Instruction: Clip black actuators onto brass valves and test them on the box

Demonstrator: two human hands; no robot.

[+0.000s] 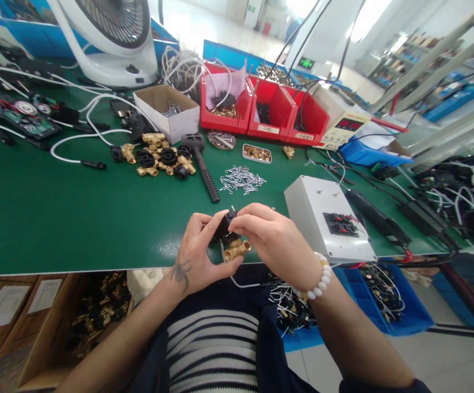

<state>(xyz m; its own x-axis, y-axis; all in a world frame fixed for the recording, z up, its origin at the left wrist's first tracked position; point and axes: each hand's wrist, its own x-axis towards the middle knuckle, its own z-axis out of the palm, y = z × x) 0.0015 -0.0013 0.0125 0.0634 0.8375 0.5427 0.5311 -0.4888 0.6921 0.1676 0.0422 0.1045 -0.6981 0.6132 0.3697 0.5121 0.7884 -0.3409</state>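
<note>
At the bench's front edge my left hand [202, 245] is closed around a brass valve fitting [238, 250] with a black housing [221, 229] on it. A white cable hangs from this assembly. My right hand [261, 229] is closed at the top of the black housing, its fingertips pinched there; what they hold, if anything, is hidden. Just beyond my hands lies a loose pile of metal clips [241, 180]. A black hammer [204, 166] rests to the left of that pile, beside several brass fittings with black caps [163, 155].
Red bins [271, 109] and a white carton [171, 117] line the back. A small tray [257, 153] holds brass parts. On the right stand a grey box [327, 224] and an electric screwdriver [378, 218]. A fan [118, 38] and cabled parts are at left. Blue crates [408, 311] sit below.
</note>
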